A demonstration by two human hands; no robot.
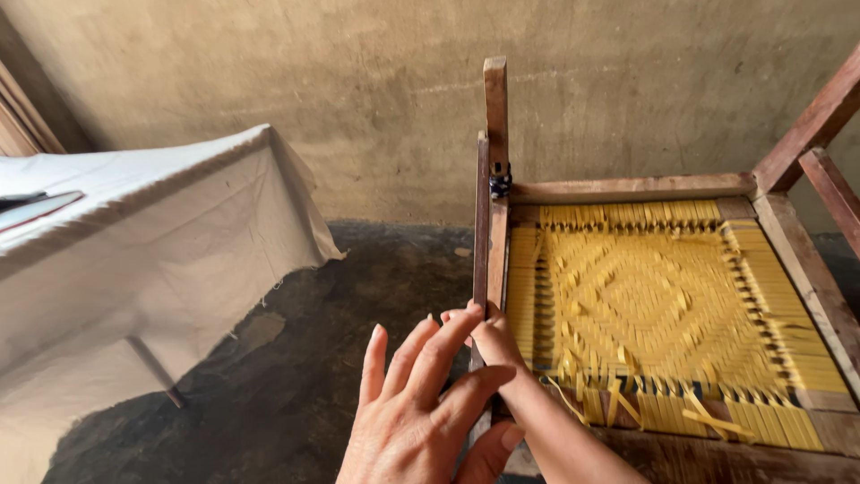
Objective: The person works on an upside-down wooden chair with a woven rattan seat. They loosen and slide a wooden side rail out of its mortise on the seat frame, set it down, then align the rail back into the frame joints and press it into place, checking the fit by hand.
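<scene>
Two bare hands are seen, the left hand [421, 412] broad with long fingers and short, unpainted nails, the right hand [495, 345] slimmer on an uncovered forearm; no sleeve, ring, watch or glove is worn.

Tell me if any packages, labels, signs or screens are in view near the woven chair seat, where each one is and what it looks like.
No packages, labels, signs or screens show.
Flat dark-edged object: far left, on the white cloth-covered table; too cut off to identify.
Both hands, left hand and right hand, are at the brown wooden frame beside the yellow woven strip seat.
</scene>
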